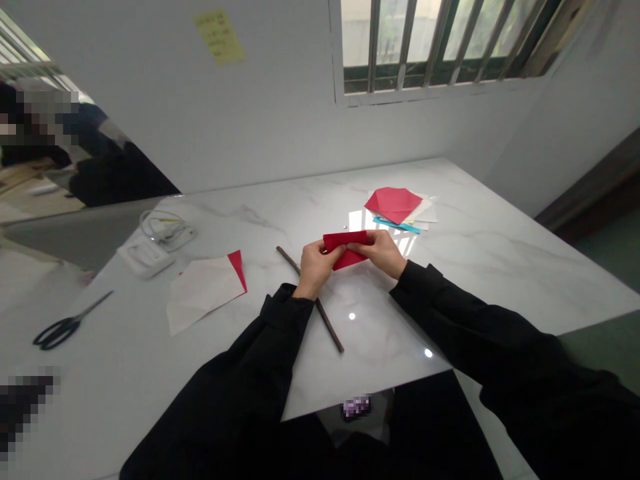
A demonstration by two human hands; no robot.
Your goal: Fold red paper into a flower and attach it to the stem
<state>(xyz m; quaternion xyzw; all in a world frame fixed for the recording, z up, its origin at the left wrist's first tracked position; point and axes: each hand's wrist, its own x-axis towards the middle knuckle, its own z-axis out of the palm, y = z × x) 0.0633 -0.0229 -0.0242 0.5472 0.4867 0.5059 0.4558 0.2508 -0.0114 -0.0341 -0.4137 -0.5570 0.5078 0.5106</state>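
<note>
A small folded piece of red paper [349, 239] is held up just over the table by both hands. My left hand [316, 265] is closed on its left side, the thumb pressing the front. On the right side, my right hand [384, 252] pinches the same paper, and the two thumbs almost meet at its middle. Under my left wrist a thin dark brown stick [330, 327] lies slantwise on the table. Left of it rest white paper sheets [203, 290] with a red corner [239, 270] showing.
Behind my hands sits a pile of red, white and blue papers [394, 203] on the white marbled table [500, 267]. At left are black-handled scissors [63, 330], a white box [145, 257] and a coiled white cable [167, 228]. Another person [95, 140] is at the far left.
</note>
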